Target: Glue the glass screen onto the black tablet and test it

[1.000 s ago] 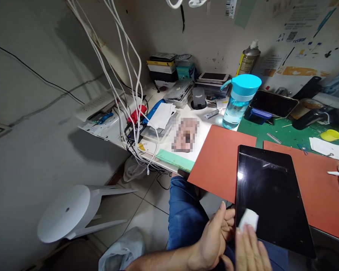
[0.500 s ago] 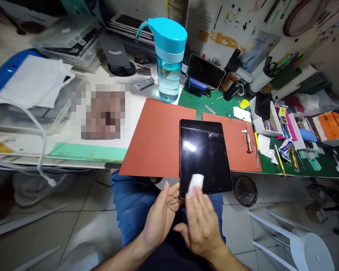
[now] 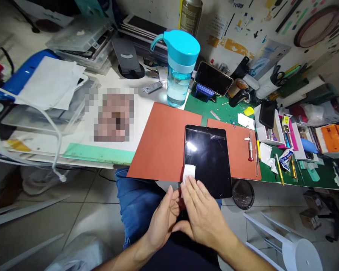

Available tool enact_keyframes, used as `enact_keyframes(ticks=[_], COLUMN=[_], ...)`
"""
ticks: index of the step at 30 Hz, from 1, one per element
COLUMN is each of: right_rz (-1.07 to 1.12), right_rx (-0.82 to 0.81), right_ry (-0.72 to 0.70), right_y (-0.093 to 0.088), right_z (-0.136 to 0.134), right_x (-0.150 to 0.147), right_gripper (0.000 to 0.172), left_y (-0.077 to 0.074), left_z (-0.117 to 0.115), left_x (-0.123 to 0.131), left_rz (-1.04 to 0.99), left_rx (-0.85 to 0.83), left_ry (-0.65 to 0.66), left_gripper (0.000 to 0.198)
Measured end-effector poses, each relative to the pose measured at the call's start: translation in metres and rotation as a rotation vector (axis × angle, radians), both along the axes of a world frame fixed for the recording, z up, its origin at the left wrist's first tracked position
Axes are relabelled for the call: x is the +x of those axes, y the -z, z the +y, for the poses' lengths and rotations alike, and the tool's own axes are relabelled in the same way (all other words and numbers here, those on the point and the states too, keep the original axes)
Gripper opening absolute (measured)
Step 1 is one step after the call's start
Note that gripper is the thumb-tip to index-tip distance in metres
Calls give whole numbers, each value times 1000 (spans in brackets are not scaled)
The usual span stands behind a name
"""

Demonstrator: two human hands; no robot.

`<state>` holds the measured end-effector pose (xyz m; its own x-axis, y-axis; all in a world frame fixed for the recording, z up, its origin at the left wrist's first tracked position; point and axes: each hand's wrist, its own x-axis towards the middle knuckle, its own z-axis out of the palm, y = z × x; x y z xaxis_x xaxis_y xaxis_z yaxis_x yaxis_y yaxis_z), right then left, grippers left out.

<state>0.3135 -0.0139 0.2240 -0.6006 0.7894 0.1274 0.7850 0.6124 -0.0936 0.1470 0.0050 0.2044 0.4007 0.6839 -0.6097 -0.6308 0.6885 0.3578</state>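
Observation:
A black tablet (image 3: pixel 209 162) lies screen up on orange-brown mats, its lower end overhanging the table's front edge. My right hand (image 3: pixel 200 207) presses a folded white wipe (image 3: pixel 189 171) flat under its fingers, against the screen's lower left side. My left hand (image 3: pixel 164 218) is at the tablet's lower left corner, palm turned inward. Its fingers curl against the tablet's edge with the thumb raised apart; their tips are partly hidden behind my right hand. Light glares off the upper left of the screen.
A blue water bottle (image 3: pixel 180 71) stands behind the left mat (image 3: pixel 161 143). A phone (image 3: pixel 214 78) leans on a blue stand. On the right mat (image 3: pixel 241 150) lies a small screwdriver (image 3: pixel 250 146). Tools and small boxes fill the right side. A white cable (image 3: pixel 55 139) hangs at left.
My right hand has slid the wipe left and slightly up on the screen. My left hand stays by the tablet's lower left corner. The camera view has shifted a little.

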Motion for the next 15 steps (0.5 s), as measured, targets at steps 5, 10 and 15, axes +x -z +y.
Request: enact_keyframes(ticks=[5,10,15], right_rz=[-89,-94,-69], right_rx=[-59,-131,-264], right_ry=[-184,-251,-327], right_y=[-17,-19,-34], right_z=[15,59,65], right_x=[26,28,28], right_gripper=[98,100,108], left_y=[-1,1,0], left_z=[4,3,3], left_x=[-1,-3,-7], left_rz=[-17,-29,-47], left_rx=[11,-34,-26], left_ry=[22,24,46], left_gripper=[66,66,68])
